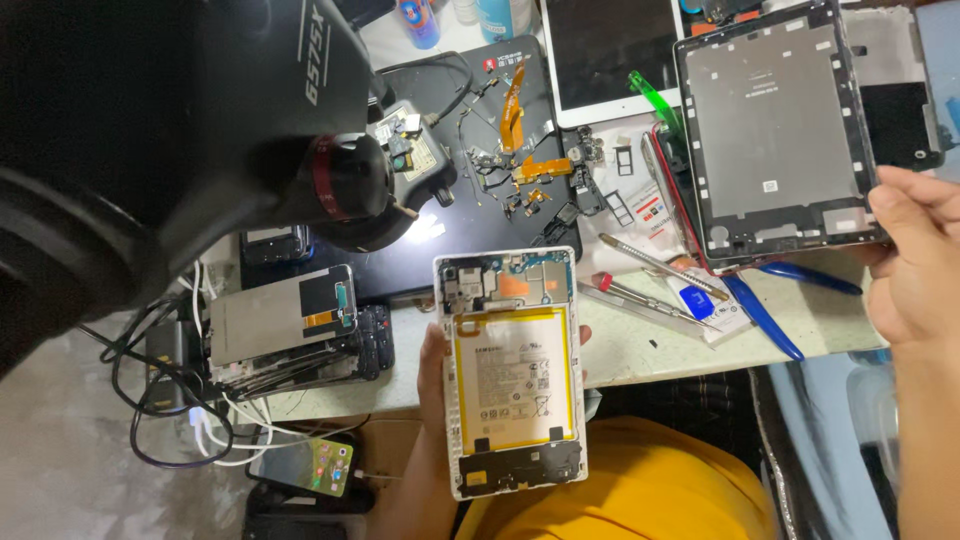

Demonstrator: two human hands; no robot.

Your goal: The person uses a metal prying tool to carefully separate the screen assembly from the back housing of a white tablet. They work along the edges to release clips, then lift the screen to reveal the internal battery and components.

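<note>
Looming at the top left, closest to your head, is a matte black microscope (pixel 250 110) with a red ring round its lens barrel. Below it, your left hand (pixel 432 400) cups an opened tablet (pixel 512 370) from underneath, fingers wrapped round both long edges, so the hold is firm. That tablet has a thin white frame, a flat rectangular battery (pixel 513 378) edged in yellow, and small circuit boards at the top and bottom. It sits over your lap, above the yellow cloth (pixel 650 480), just off the front edge of the work table (pixel 640 350). Your right hand (pixel 915 260) rests at the lower right corner of a larger tablet shell (pixel 775 130), a dull grey metal plate in a dark rim; whether the fingers actually clasp it you cannot tell. Near that shell lie blue-handled tweezers (pixel 765 315) and a slim metal tool (pixel 660 265). Orange ribbon cables (pixel 515 100) and tiny loose parts are scattered on a dark mat (pixel 470 225). To your left, a stack of stripped phone bodies (pixel 290 325) sits among tangled white and black cables (pixel 190 410).
</note>
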